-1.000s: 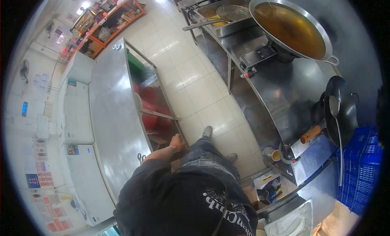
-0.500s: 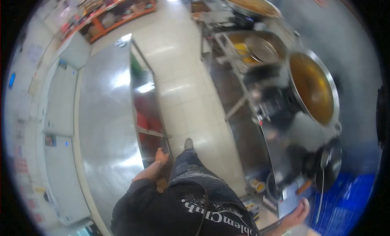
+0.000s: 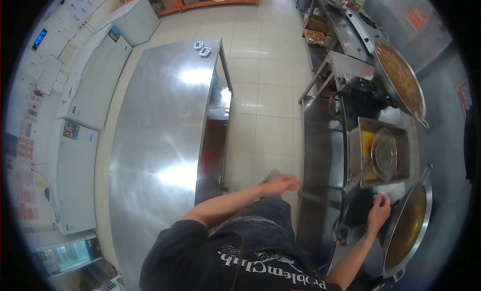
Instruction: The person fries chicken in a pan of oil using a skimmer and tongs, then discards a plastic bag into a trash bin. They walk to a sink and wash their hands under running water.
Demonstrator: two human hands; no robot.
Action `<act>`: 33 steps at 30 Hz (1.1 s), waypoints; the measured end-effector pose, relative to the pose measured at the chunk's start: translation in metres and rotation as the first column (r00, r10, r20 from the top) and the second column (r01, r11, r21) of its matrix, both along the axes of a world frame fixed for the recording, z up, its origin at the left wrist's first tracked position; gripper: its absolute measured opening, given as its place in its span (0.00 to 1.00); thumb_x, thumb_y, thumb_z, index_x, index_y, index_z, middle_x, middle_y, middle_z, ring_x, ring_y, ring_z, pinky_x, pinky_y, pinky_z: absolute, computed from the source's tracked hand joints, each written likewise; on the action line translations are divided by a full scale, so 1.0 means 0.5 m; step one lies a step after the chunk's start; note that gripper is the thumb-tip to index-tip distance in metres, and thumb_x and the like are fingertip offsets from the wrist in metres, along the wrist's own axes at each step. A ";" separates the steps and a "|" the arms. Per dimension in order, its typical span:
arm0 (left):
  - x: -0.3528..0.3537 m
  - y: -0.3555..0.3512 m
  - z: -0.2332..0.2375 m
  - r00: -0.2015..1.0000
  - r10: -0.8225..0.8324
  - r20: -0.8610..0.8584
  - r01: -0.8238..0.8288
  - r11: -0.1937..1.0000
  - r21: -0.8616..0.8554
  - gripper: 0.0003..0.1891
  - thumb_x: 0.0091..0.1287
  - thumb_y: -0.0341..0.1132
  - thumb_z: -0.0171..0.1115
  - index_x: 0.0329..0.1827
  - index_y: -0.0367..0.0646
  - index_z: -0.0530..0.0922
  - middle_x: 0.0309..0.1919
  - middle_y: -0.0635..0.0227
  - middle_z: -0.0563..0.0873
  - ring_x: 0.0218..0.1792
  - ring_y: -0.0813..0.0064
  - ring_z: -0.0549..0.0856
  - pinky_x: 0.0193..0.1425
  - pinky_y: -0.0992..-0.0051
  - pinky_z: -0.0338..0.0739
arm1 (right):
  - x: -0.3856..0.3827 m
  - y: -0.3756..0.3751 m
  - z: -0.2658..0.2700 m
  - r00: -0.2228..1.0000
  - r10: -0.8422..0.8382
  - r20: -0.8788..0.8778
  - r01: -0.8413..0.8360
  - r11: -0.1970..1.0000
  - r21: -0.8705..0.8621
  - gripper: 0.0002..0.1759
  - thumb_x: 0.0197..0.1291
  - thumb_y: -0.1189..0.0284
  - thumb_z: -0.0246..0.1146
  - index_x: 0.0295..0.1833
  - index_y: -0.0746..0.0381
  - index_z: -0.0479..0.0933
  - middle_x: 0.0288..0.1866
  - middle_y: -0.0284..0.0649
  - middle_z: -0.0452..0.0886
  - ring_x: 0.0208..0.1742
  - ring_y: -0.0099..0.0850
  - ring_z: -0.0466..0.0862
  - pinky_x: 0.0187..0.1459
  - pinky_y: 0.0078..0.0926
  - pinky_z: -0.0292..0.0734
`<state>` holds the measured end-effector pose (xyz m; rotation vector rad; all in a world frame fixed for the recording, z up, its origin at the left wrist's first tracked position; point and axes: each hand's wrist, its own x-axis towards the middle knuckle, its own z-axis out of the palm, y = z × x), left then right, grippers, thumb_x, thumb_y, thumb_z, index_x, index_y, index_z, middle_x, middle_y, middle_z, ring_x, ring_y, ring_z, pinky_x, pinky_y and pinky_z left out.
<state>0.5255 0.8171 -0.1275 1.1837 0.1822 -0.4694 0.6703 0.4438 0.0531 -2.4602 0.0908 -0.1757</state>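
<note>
My left hand (image 3: 283, 184) is stretched across the front of my body above the floor aisle, its fingers loosely extended and nothing visible in them. My right hand (image 3: 379, 211) hovers over the stove counter, fingers slightly apart and apparently bare. It is between a large wok of amber oil (image 3: 407, 236) and a rectangular steel pan (image 3: 355, 151). In that pan sits a round strainer (image 3: 385, 155) above yellow liquid, its handle pointing back toward me.
A long steel table (image 3: 150, 130) runs along my left, with two small white timers (image 3: 205, 51) at its far end. White chest freezers (image 3: 75, 176) line the left wall. Farther along the counter stands another wok (image 3: 401, 80) of brownish contents. Egg trays (image 3: 315, 37) sit beyond.
My view has shifted forward along the aisle and the woks now appear nearer. My left hand has swung right across my body; my right hand has come up over the counter.
</note>
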 end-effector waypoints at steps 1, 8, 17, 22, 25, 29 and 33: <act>0.070 -0.008 0.067 0.993 -0.105 -0.062 0.101 0.993 -0.060 0.34 0.79 0.65 0.49 0.71 0.46 0.76 0.55 0.64 0.87 0.57 0.71 0.84 0.64 0.62 0.75 | 0.080 0.009 -0.017 1.000 0.016 -0.003 -0.017 0.996 -0.090 0.19 0.76 0.64 0.60 0.58 0.69 0.81 0.44 0.47 0.90 0.46 0.37 0.89 0.49 0.33 0.81; 0.350 -0.119 0.168 0.808 -0.580 -0.105 0.519 0.784 -0.339 0.37 0.73 0.68 0.55 0.72 0.49 0.72 0.53 0.59 0.87 0.53 0.65 0.87 0.55 0.55 0.76 | 0.407 0.070 -0.092 0.979 0.010 -0.204 -0.126 0.812 -0.570 0.28 0.74 0.53 0.59 0.49 0.72 0.83 0.43 0.59 0.88 0.47 0.57 0.87 0.51 0.50 0.79; 0.455 -0.230 0.147 0.462 -0.882 -0.089 0.821 0.464 -0.333 0.32 0.73 0.64 0.59 0.66 0.46 0.75 0.47 0.60 0.86 0.47 0.64 0.88 0.50 0.52 0.78 | 0.481 -0.022 -0.261 0.818 -0.115 -0.564 -0.173 0.885 -0.431 0.31 0.70 0.53 0.64 0.37 0.77 0.83 0.33 0.58 0.85 0.33 0.50 0.86 0.41 0.46 0.77; 0.508 -0.197 0.151 0.334 -0.942 0.037 0.893 0.304 -0.331 0.32 0.72 0.64 0.59 0.64 0.46 0.77 0.48 0.60 0.85 0.46 0.64 0.88 0.49 0.51 0.77 | 0.447 0.116 -0.168 0.692 -0.345 -0.633 0.140 0.926 -0.352 0.31 0.70 0.52 0.65 0.51 0.76 0.82 0.40 0.54 0.87 0.37 0.45 0.87 0.42 0.45 0.79; 0.539 -0.157 0.165 0.293 -0.953 0.071 0.903 0.252 -0.348 0.32 0.72 0.64 0.59 0.64 0.46 0.77 0.48 0.60 0.85 0.46 0.64 0.88 0.49 0.51 0.77 | 0.457 0.173 -0.139 0.548 -0.496 -0.674 0.339 0.868 -0.363 0.34 0.70 0.51 0.64 0.59 0.76 0.79 0.43 0.54 0.87 0.43 0.48 0.86 0.45 0.47 0.79; 0.570 -0.110 0.177 0.252 -0.963 0.090 0.907 0.203 -0.369 0.32 0.72 0.65 0.59 0.64 0.46 0.77 0.48 0.60 0.85 0.46 0.64 0.88 0.49 0.51 0.77 | 0.499 0.029 -0.241 0.593 -0.448 -0.669 -0.140 0.761 -0.634 0.35 0.71 0.50 0.63 0.63 0.74 0.77 0.53 0.54 0.85 0.42 0.46 0.87 0.38 0.44 0.81; 0.594 -0.075 0.187 0.234 -0.967 0.103 0.908 0.179 -0.380 0.32 0.72 0.65 0.59 0.63 0.46 0.77 0.49 0.61 0.85 0.46 0.65 0.88 0.49 0.51 0.77 | 0.488 -0.099 -0.330 0.596 -0.441 -0.671 0.094 0.868 -0.487 0.32 0.72 0.51 0.62 0.63 0.72 0.76 0.48 0.49 0.85 0.36 0.44 0.85 0.32 0.39 0.79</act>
